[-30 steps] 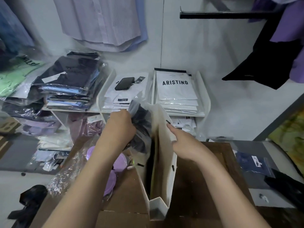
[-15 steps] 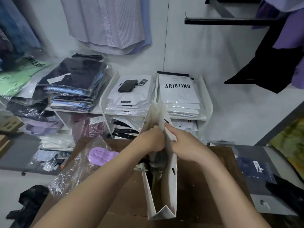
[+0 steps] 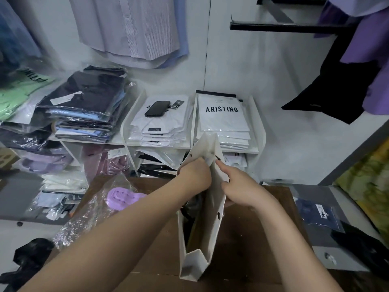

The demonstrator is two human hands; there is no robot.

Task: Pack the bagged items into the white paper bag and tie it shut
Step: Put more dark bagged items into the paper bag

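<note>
The white paper bag [image 3: 207,234] stands upright on the brown cardboard surface [image 3: 252,232], its mouth narrow. A dark bagged item [image 3: 190,209] sits inside it, only partly visible through the opening. My left hand [image 3: 194,175] is at the bag's mouth, fingers curled over the left wall's top edge. My right hand [image 3: 237,186] pinches the right wall near its top, just below a black ribbon end [image 3: 217,158]. A clear plastic bag with a purple item [image 3: 120,197] lies on the cardboard to the left of the paper bag.
A white shelf unit [image 3: 260,131] behind holds stacks of bagged shirts and a black phone [image 3: 157,108]. More bagged clothes [image 3: 84,106] pile at left. A navy bagged item [image 3: 320,213] and grey packets lie at right. Shirts hang on the wall above.
My left hand pushed the dark bagged item down into the paper bag and now rests at its rim. The bag's walls have come closer together between both hands.
</note>
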